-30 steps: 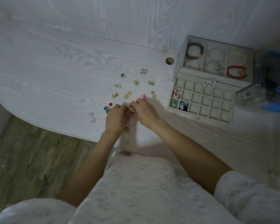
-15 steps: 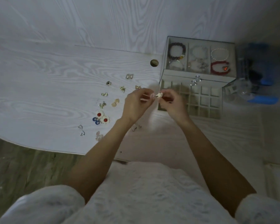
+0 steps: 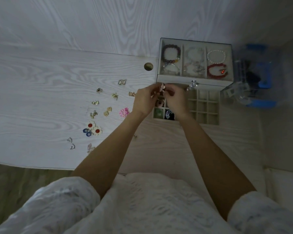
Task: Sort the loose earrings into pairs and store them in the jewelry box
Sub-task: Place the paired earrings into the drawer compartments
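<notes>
My left hand [image 3: 145, 100] and my right hand [image 3: 175, 100] meet above the left end of the jewelry box's open drawer [image 3: 203, 107], and together they pinch a small pale pink earring [image 3: 162, 86]. The jewelry box [image 3: 194, 81] is white, with bracelets in its top compartments. Loose earrings lie on the table to the left: a pink flower [image 3: 124, 112], a white-and-red flower pair [image 3: 93, 128], gold pieces [image 3: 107, 111] and silver hoops [image 3: 71, 143]. Filled drawer cells [image 3: 169, 114] show beneath my hands.
A round cable hole [image 3: 148, 66] lies left of the box. A clear and blue plastic container [image 3: 250, 85] stands to its right. The table's front edge [image 3: 32, 167] runs past my left arm, with floor below.
Both hands lifted from the table near the loose earrings and moved right to above the drawer, carrying the small pink earring. The camera view shifted too.
</notes>
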Demonstrator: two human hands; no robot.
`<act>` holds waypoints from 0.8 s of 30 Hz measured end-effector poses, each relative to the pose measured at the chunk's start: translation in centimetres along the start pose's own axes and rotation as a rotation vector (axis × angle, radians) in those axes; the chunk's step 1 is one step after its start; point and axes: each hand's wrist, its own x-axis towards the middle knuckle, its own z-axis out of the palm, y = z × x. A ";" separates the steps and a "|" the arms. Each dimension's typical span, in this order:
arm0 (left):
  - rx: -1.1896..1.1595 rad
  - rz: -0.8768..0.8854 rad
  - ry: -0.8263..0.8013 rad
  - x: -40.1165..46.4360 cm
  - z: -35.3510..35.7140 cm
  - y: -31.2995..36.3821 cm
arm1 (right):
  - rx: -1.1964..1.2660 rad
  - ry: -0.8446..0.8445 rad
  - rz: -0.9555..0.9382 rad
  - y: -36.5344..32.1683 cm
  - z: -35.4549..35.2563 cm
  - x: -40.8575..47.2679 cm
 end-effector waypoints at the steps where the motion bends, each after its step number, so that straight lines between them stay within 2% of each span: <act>1: 0.048 0.023 -0.015 -0.1 -0.1 -0.1 | 0.006 -0.004 -0.010 0.0 0.1 -0.3; 3: 0.152 0.078 -0.029 -0.3 -0.2 -0.2 | -0.015 -0.010 -0.033 0.0 0.3 -0.8; 8: 0.356 0.221 -0.075 -0.5 -0.6 -1.2 | -0.361 0.094 -0.290 0.8 0.3 -1.9; 11: 0.402 0.235 -0.089 -0.9 -1.0 -1.5 | -0.596 0.065 -0.410 1.5 0.0 -1.7; 15: 0.381 0.167 -0.047 -1.6 -0.9 -1.6 | -0.742 -0.091 -0.414 1.5 0.0 -0.9; 20: 0.260 -0.007 -0.033 -1.6 0.4 -0.7 | -0.679 -0.004 -0.439 1.4 -1.0 -1.0; 24: 0.259 -0.041 -0.014 -1.2 0.7 -0.7 | -0.749 -0.096 -0.485 1.5 -0.7 -0.7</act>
